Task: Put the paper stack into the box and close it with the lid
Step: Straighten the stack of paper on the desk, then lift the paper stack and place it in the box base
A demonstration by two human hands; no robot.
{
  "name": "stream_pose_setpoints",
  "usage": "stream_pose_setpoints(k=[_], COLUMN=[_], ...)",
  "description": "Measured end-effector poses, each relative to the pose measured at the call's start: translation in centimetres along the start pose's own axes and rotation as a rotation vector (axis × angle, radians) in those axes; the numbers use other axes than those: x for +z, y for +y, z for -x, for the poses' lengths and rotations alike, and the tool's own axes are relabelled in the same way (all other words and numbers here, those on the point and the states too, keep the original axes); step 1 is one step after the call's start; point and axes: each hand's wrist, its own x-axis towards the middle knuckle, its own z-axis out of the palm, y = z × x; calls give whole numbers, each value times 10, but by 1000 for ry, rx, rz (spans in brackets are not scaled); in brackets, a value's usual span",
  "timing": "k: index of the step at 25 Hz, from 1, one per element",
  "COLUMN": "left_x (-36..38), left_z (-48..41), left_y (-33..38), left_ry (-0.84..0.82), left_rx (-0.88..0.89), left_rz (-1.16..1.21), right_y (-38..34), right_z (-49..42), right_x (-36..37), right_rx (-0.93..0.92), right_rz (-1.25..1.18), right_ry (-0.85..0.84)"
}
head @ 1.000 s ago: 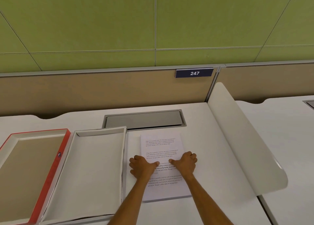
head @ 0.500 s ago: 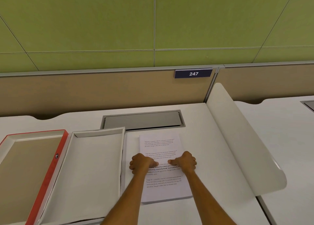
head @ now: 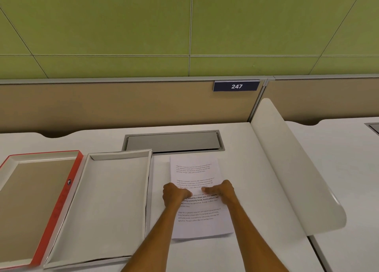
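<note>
The paper stack (head: pixel 196 169), white sheets with printed text, lies flat on the desk right of the box. My left hand (head: pixel 175 195) grips its left edge and my right hand (head: pixel 224 191) grips its right edge. Both thumbs rest on top and the fingers are curled down at the sides. The open white box (head: pixel 121 153) sits just left of the stack, with nothing in it. Further left lies the lid (head: pixel 61 200), red on the outside, with its inside facing up.
A grey cable hatch (head: pixel 172 141) is set into the desk behind the stack. A curved white divider (head: pixel 287 169) stands to the right, with another desk (head: pixel 338 158) beyond it. A beige panel carries a sign 247 (head: pixel 236 86).
My fingers have curled tighter at the stack's two side edges, and my hands have shifted slightly away from me. The stack still lies on the desk.
</note>
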Motion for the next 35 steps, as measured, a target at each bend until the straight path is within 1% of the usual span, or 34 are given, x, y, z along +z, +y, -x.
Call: stream_pose_setpoints(k=[2,5,9,11,13,15,20,23,27,30,35], left_x=[-4,-6,-7,-10,-17,-25,-34,-33,-30,-27,-30], left_z=[2,4,11,16,24,32,61,73,76,76,71], left_y=[-1,-5,-11,-12,-8,-2,7,6,-1,-1,-5], left_ry=[-13,-33,-13,-23,-30,-17,65,127,138,137,109], left_rx=[-4,3,33,25,32,77,293,371,420,472,542], left_rz=[57,101,166,238,327,434,659,727,736,706,639], right_y=[6,8,11,10,5,-3,-18,-15,-1,8,11], right_z=[-7,3,19,28,41,55,81,85,85,79,80], right_x=[4,11,12,7,0,-10,-28,-28,-22,-24,-32], right_rx=[18,24,-30,-67,-132,-226,-493,-575,-607,-612,-622], right_rz=[17,76,-78,-147,-209,-244,-340,-447,-522,-559,-513], right_ry=[6,115,156,166,177,192,211,208,164,161,170])
